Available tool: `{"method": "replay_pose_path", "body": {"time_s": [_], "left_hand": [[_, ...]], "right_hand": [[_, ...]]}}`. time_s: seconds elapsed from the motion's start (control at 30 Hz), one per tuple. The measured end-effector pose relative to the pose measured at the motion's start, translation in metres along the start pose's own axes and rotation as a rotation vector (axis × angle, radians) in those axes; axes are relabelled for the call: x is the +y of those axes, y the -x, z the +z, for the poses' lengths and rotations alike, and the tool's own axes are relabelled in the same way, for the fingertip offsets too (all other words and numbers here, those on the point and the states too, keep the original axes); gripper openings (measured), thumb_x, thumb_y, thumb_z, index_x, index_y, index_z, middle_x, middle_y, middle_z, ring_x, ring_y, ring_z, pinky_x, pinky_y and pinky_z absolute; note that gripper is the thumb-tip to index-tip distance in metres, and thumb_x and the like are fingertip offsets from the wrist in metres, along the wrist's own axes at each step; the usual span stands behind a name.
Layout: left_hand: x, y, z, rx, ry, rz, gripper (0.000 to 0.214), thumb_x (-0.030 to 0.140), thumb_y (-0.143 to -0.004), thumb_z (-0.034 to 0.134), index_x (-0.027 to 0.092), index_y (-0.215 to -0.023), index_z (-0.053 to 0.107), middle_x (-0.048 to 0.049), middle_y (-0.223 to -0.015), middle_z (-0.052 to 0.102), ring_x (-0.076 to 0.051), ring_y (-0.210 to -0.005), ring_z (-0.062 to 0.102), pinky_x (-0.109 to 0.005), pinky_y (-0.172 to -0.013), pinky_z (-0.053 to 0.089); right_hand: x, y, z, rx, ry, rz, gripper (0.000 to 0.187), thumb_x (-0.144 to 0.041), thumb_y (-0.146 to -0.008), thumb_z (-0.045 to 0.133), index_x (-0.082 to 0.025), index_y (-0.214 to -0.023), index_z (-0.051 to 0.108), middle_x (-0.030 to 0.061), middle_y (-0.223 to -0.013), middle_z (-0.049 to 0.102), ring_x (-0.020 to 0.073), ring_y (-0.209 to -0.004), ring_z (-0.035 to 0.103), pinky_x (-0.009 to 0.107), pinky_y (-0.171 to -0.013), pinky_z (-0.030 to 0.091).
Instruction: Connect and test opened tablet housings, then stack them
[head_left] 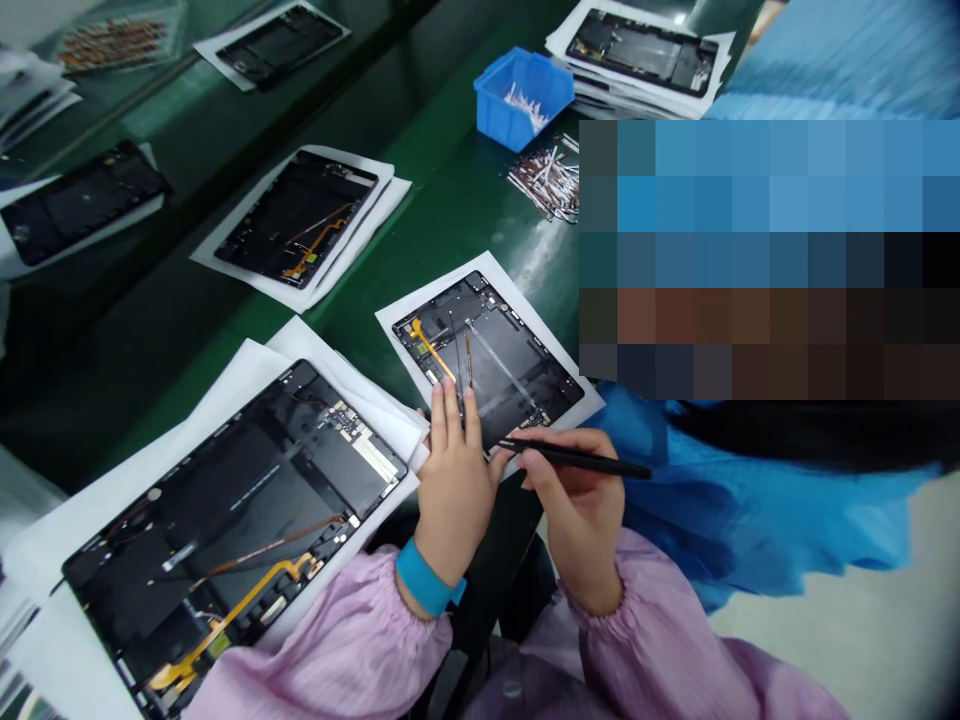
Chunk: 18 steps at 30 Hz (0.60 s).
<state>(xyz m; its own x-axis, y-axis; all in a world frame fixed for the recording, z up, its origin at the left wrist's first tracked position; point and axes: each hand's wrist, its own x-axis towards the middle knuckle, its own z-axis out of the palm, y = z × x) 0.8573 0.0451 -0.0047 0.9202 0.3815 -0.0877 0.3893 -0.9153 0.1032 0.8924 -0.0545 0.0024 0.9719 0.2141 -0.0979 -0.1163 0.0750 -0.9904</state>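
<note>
Step, as judged: fine tool work near the closest edge of flat black tablet housing [517, 340], lying on white paper sheet [591, 403] over green surface [450, 220]. Next move likely calls for a steady tip. Right hand [577, 500]: fingers pinched on slim black tool [592, 459]. Left hand [457, 480]: fingers extended, slightly parted over housing, gripping nothing visible.

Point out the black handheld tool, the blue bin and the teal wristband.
Black handheld tool [583, 458], head view: middle of its shaft.
Blue bin [495, 118], head view: outer side wall.
Teal wristband [423, 579], head view: outer face of the strap.
</note>
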Motion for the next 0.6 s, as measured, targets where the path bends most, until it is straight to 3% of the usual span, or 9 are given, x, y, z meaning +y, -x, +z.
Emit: {"method": "replay_pose_path", "body": {"time_s": [0.13,0.23,0.33,0.43,0.6], "left_hand": [[0.0,0.037,-0.021,-0.018,0.047,0.098,0.062,0.036,-0.092,0.05,0.003,-0.143,0.037,-0.0221,-0.149,0.034,-0.035,-0.138,0.034,-0.051,-0.104,0.044],[-0.011,0.071,-0.046,-0.102,0.157,0.25,0.05,0.036,-0.093,0.048,0.007,-0.134,0.05,-0.016,-0.133,0.056,-0.028,-0.119,0.057,-0.042,-0.093,0.055],[-0.032,0.095,-0.069,-0.132,0.25,0.341,0.041,0.036,-0.094,0.047,0.014,-0.127,0.056,-0.0091,-0.119,0.067,-0.02,-0.104,0.066,-0.03,-0.086,0.058],[-0.055,0.112,-0.083,-0.078,0.284,0.366,0.037,0.037,-0.094,0.049,0.019,-0.125,0.059,-0.006,-0.116,0.068,-0.017,-0.101,0.067,-0.022,-0.087,0.056],[-0.085,0.143,-0.088,-0.063,0.281,0.251,0.038,0.039,-0.093,0.052,0.024,-0.128,0.057,-0.003,-0.118,0.068,-0.016,-0.102,0.067,-0.019,-0.088,0.054]], "right_hand": [[-0.009,0.017,-0.011,-0.006,-0.185,-0.061,0.005,-0.029,-0.094,0.053,-0.025,-0.092,0.055,0.0013,-0.082,0.064,0.0158,-0.077,0.061,0.029,-0.066,0.049],[-0.011,0.034,-0.025,-0.063,-0.222,-0.021,0.026,-0.039,-0.098,0.039,-0.024,-0.081,0.052,0.0002,-0.067,0.057,0.0163,-0.065,0.054,0.03,-0.061,0.045],[-0.006,0.048,-0.036,-0.184,-0.024,0.061,0.031,-0.038,-0.099,0.034,-0.024,-0.081,0.055,0.0022,-0.074,0.059,0.0176,-0.07,0.055,0.031,-0.065,0.044],[0.002,0.049,-0.039,-0.277,0.28,0.043,0.031,-0.034,-0.099,0.039,-0.023,-0.083,0.064,0.0041,-0.086,0.063,0.0189,-0.083,0.059,0.031,-0.074,0.046],[0.007,0.021,-0.017,-0.212,0.384,-0.1,0.018,-0.032,-0.093,0.052,-0.025,-0.1,0.067,0.0039,-0.095,0.067,0.0205,-0.093,0.063,0.032,-0.08,0.05]]}}
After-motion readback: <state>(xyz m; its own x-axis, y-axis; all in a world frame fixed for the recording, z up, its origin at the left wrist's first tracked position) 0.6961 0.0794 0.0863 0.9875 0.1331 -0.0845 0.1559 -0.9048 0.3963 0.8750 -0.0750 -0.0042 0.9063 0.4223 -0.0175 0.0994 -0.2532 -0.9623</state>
